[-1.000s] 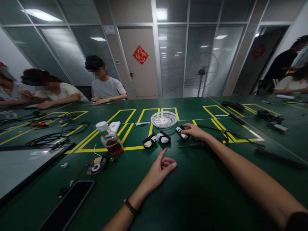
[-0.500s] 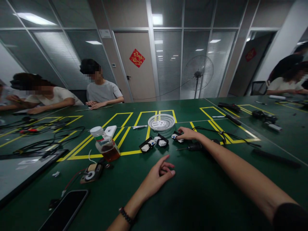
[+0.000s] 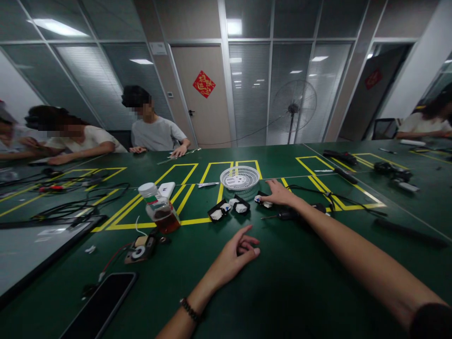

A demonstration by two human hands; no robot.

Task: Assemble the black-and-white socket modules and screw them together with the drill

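Note:
My left hand (image 3: pixel 238 252) rests on the table near the middle, index finger stretched out and the others loosely curled, with nothing in it. My right hand (image 3: pixel 281 193) lies farther out, its fingers apart beside a small black piece with white material and a bit of blue (image 3: pixel 263 199). Two similar black-and-white pieces lie to its left, one in the middle (image 3: pixel 240 205) and one at the far left (image 3: pixel 219 212). Just below my right hand is a black-handled tool with a thin metal shaft (image 3: pixel 282 215), perhaps a screwdriver. Its far end is partly behind my forearm.
Behind the pieces stands a white plastic basket (image 3: pixel 239 187). To the left are a bottle of brown liquid (image 3: pixel 165 221), a wired part (image 3: pixel 140 252), a phone (image 3: pixel 100 306) and cables (image 3: pixel 81 200). A black cable (image 3: pixel 353 202) and a black rod (image 3: pixel 409 231) lie right. People sit across the table.
My right hand's fingers have spread and lifted from the rightmost black-and-white piece, which they held before. My left hand stays put. The view has shifted slightly.

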